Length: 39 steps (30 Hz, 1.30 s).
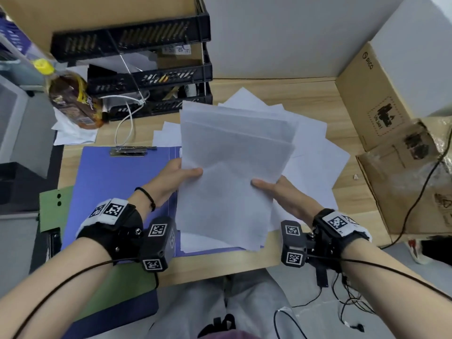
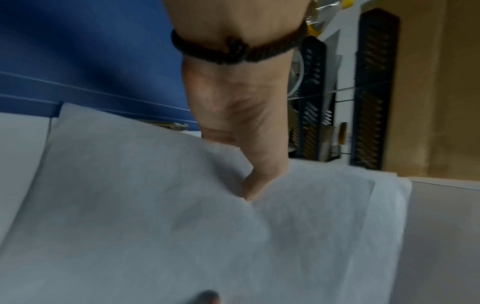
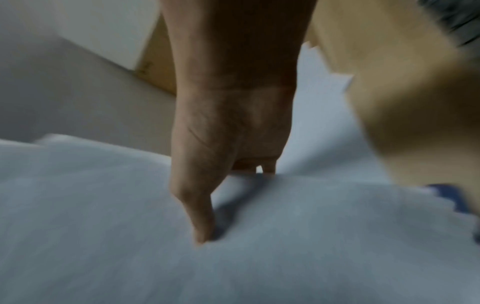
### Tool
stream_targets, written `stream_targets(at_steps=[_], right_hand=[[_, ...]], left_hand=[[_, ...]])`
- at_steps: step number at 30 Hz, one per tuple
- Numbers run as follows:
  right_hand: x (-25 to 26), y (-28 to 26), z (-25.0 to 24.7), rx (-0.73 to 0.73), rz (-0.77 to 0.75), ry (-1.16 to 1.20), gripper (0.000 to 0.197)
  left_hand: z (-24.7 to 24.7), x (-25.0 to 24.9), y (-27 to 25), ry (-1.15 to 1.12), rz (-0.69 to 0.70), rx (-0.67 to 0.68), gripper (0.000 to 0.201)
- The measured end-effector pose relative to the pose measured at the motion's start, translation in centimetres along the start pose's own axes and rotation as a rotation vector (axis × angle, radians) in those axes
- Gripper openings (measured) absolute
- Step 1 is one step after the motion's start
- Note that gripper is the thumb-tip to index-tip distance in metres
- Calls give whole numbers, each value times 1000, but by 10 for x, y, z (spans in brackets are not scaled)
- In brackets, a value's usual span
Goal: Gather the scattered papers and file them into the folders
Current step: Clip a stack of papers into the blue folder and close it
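A stack of white papers (image 1: 230, 167) is lifted above the desk, its sheets slightly fanned at the far end. My left hand (image 1: 179, 174) grips its left edge, thumb on top (image 2: 255, 185). On the right edge my right hand (image 1: 274, 189) does the same, thumb pressed on the top sheet (image 3: 202, 222); the fingers of both hands are hidden under the stack (image 2: 182, 226) (image 3: 233, 257). More loose sheets (image 1: 315, 152) lie spread on the desk beneath. An open blue folder (image 1: 117, 182) with a metal clip (image 1: 129, 150) lies to the left, over a green folder (image 1: 52, 206).
A black stacked letter tray (image 1: 151, 77) stands at the back left, a bottle (image 1: 73, 99) and a white cable (image 1: 127, 118) beside it. Cardboard boxes (image 1: 376, 94) line the right side. The wooden desk edge (image 1: 220, 267) is near my lap.
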State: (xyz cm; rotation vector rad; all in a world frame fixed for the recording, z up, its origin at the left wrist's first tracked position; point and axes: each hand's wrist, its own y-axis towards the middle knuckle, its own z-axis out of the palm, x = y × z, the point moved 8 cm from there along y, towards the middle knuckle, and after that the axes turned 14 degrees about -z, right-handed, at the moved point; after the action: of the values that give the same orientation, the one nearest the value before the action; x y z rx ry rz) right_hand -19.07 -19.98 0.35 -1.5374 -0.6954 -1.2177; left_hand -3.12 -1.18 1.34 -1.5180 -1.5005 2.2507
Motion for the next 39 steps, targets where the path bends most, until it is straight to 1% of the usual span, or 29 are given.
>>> stream_targets(at_steps=[2,4,5,7,9,11,12,13,15,16,18,19,21,23,27,30,31,33,35,37,39], right_hand=[[34,8,10,-10,-104,-25,31],[73,14,17,-33,-212,-33,29],[92,16,19,-36,-258,-26,30],[119,20,22,-30,-317,-11,30],[128,20,25,18,-324,-16,29],[119,17,30,101,-273,-49,32],[110,15,31,132,-232,-86,33],[102,12,33,163,-189,-149,29],[89,4,41,257,-113,-263,18],[86,2,44,289,-94,-295,17],[89,0,44,275,-94,-307,18],[94,0,43,241,-96,-279,21],[102,1,38,195,-121,-202,30],[103,1,35,194,-135,-185,32],[86,-4,32,195,-58,-250,31],[85,-7,33,173,-49,-213,32],[88,-8,32,153,-59,-204,33],[98,-8,28,134,-94,-225,35],[108,-7,26,143,-131,-263,35],[111,-6,25,148,-150,-292,35],[104,-5,24,137,-143,-296,36]], left_hand=[[-3,-27,-10,-86,110,-18,47],[-11,-53,-20,-221,226,-64,44],[-14,-66,-25,-252,276,-73,41],[-18,-84,-33,-243,348,-71,36],[-24,-87,-37,-181,390,-55,42],[-30,-73,-35,-94,354,-37,50],[-32,-63,-34,-37,313,-32,48],[-34,-53,-34,43,276,-32,40],[-32,-41,-39,243,267,-6,19],[-30,-39,-42,326,276,10,14],[-26,-45,-50,387,303,24,15],[-26,-49,-53,364,306,20,17],[-33,-53,-57,237,287,-17,25],[-37,-52,-57,140,272,-14,32],[-27,-42,-54,211,210,35,34],[-25,-41,-48,162,180,2,33],[-24,-45,-48,162,194,-14,28],[-14,-60,-54,217,259,26,17],[-5,-70,-59,258,306,68,27],[-2,-72,-58,276,318,67,26],[-2,-67,-52,273,298,34,26]])
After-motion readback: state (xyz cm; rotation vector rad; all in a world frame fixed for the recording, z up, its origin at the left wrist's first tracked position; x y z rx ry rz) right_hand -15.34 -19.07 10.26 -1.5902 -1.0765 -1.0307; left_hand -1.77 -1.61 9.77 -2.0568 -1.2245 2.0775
